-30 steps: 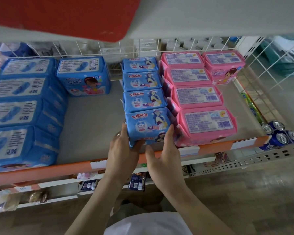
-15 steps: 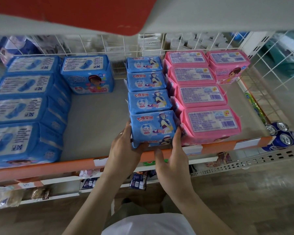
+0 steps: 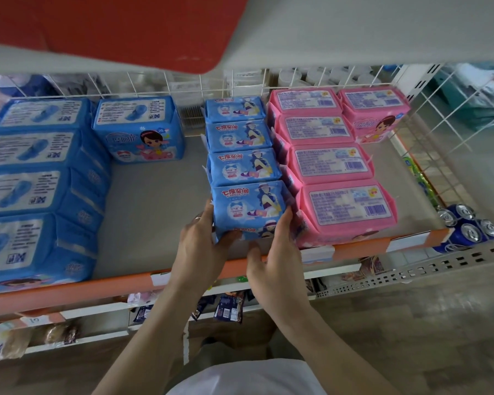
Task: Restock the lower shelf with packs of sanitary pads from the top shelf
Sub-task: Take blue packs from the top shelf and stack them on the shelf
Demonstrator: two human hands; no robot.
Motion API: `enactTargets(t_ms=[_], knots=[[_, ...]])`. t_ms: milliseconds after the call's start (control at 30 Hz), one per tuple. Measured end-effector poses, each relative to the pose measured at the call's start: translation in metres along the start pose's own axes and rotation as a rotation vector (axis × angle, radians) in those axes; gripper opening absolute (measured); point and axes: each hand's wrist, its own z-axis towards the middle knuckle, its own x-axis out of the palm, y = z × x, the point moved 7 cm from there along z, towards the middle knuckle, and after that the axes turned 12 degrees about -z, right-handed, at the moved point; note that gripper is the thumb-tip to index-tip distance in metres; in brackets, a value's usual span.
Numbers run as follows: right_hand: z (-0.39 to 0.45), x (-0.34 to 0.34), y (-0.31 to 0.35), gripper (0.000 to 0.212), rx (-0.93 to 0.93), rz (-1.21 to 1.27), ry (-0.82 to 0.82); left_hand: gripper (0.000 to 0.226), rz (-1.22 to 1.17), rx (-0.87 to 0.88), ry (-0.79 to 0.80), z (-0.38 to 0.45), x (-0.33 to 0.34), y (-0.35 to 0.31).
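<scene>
Seating the front small blue plastic pad pack (image 3: 250,209), our left hand (image 3: 201,246) and right hand (image 3: 274,252) grasp its sides; four-deep row filled, bare grey metal shelf (image 3: 151,212) space remains beside it.

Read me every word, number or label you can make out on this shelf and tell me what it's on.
"七度空间": front blue pack gripped by the left hand and right hand, and the three same packs behind it.
"20": rear blue cartoon-girl pack.
Too blurred to read: pink packs' back labels, large blue packs' panels, shelf-edge price tags.
</scene>
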Motion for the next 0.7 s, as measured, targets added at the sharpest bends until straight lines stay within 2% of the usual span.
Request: enactTargets(t_ms=[500,700], knots=[[-0.009,-0.004,-0.006,0.09,0.049,0.001,0.052,0.062,0.035,0.037,0.038,-0.008,0.005,-0.001],[-0.029,-0.019,-0.002,0.092,-0.033,0.041,0.075,0.058,0.071,0.009,-0.006,-0.026,0.003,-0.006]])
